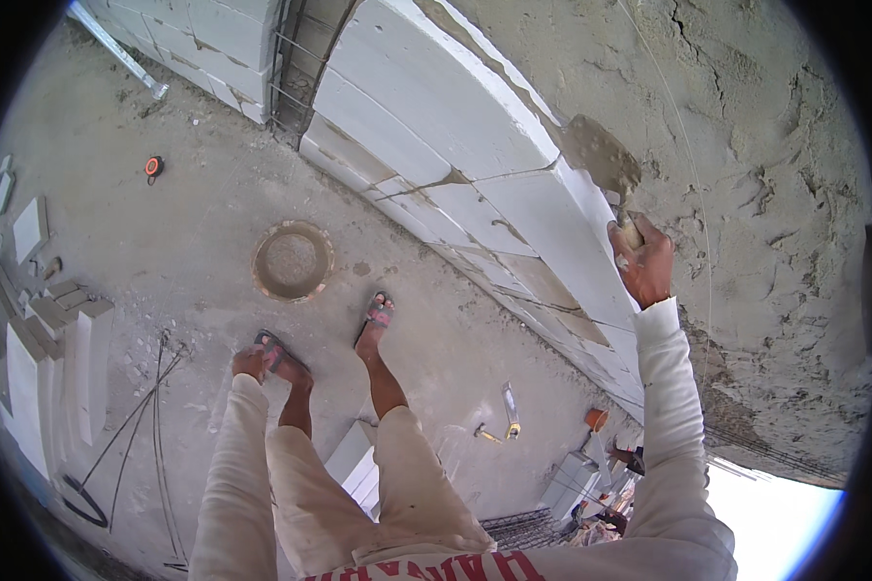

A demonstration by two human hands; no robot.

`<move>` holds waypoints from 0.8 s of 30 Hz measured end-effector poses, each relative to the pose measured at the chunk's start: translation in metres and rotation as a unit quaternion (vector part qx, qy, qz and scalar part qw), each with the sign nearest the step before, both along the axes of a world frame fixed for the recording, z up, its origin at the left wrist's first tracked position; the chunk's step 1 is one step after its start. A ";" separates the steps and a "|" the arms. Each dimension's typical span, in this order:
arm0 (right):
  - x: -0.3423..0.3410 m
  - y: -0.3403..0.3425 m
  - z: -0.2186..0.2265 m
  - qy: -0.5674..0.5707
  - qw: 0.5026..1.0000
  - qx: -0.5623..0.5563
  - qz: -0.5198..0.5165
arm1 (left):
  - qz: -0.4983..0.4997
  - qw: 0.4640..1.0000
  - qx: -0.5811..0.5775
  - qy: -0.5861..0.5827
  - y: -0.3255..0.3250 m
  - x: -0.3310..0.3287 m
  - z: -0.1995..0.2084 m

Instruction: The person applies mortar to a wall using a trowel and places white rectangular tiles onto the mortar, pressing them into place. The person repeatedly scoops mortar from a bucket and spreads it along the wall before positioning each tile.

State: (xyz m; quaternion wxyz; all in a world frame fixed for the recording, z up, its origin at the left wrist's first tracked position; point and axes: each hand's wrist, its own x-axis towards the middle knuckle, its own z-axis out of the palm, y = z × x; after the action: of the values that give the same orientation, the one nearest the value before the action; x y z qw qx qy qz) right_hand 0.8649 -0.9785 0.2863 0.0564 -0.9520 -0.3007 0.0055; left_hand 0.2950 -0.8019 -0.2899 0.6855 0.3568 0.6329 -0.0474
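My right hand (641,259) is closed round the handle of a trowel. The trowel (599,153) has its blade coated in wet grey mortar and lies at the top edge of the white block wall (494,165), beside the rough plastered wall. A strip of mortar (484,44) runs along the top of the blocks farther off. My left hand (249,364) hangs low over the floor by my left foot, its fingers curled in, and nothing shows in it. On the floor ahead of my feet sits a round tub (293,261) with mortar residue inside.
An orange tape measure (153,168) lies on the floor at far left. Stacked white blocks (53,368) and bent steel rods (155,416) are at left. A handsaw (511,412) and hammer (487,434) lie at lower right. Rebar (291,73) stands in the wall gap.
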 end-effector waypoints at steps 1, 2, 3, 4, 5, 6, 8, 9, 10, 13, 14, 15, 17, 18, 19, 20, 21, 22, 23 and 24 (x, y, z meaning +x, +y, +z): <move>0.001 -0.011 -0.003 -0.010 1.000 -0.018 0.010 | -0.020 1.000 -0.001 0.002 0.001 0.000 0.004; 0.006 -0.023 -0.003 -0.020 0.999 -0.037 0.021 | -0.002 1.000 -0.007 0.006 -0.005 0.007 0.004; 0.009 -0.031 -0.008 -0.019 0.998 -0.053 0.038 | -0.002 1.000 -0.015 0.009 -0.009 0.009 0.003; 0.005 -0.038 -0.013 -0.029 0.999 -0.019 0.020 | 0.003 1.000 -0.021 0.023 -0.012 0.004 0.000; -0.005 -0.038 -0.019 -0.028 0.999 0.018 0.008 | 0.007 1.000 -0.023 0.009 -0.017 -0.001 -0.012; -0.021 -0.034 -0.031 0.024 0.998 0.057 -0.017 | 0.026 0.999 -0.017 0.006 -0.021 0.000 -0.015; -0.052 -0.014 -0.069 0.144 0.986 0.075 -0.027 | 0.032 0.999 -0.031 0.030 -0.023 0.025 -0.009; -0.066 0.004 -0.098 0.209 0.976 0.067 0.006 | 0.047 0.998 -0.033 0.039 -0.029 0.025 -0.024; -0.080 0.018 -0.147 0.226 0.969 0.069 0.067 | 0.034 0.998 -0.046 0.003 -0.034 0.014 -0.055; -0.113 0.048 -0.304 0.284 0.928 -0.085 0.225 | 0.014 0.998 -0.048 0.038 -0.029 0.073 -0.065; -0.125 0.061 -0.366 0.250 0.910 -0.192 0.269 | -0.002 0.996 -0.078 0.033 -0.024 0.077 -0.082; -0.134 0.081 -0.419 0.274 0.876 -0.269 0.292 | 0.068 0.994 -0.075 0.037 -0.028 0.098 -0.088; -0.142 0.100 -0.522 0.214 0.859 -0.287 0.365 | 0.160 0.983 -0.086 -0.007 -0.022 0.148 -0.098; -0.144 0.119 -0.558 0.191 0.859 -0.299 0.369 | 0.188 0.975 -0.105 -0.049 -0.023 0.160 -0.110; -0.152 0.138 -0.582 0.172 0.854 -0.311 0.381 | 0.225 0.970 -0.053 -0.072 -0.033 0.159 -0.131; -0.167 0.156 -0.595 0.158 0.850 -0.296 0.407 | 0.263 0.960 0.003 -0.092 -0.040 0.152 -0.154; -0.174 0.169 -0.603 0.141 0.848 -0.285 0.424 | 0.297 0.949 0.019 -0.100 -0.048 0.148 -0.166; -0.171 0.177 -0.608 0.119 0.837 -0.293 0.448 | 0.329 0.937 0.034 -0.113 -0.051 0.150 -0.169; -0.168 0.184 -0.610 0.094 0.825 -0.300 0.470 | 0.363 0.925 0.015 -0.110 -0.050 0.152 -0.170; -0.162 0.187 -0.613 0.065 0.815 -0.307 0.486 | 0.393 0.913 -0.006 -0.113 -0.045 0.161 -0.163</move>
State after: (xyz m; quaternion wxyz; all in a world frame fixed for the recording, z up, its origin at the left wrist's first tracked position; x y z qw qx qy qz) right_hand 0.7026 -0.7912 -0.3263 -0.2294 -0.6470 -0.7030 0.1858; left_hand 0.4556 -0.8469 -0.4528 0.7179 0.0782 0.6401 0.2624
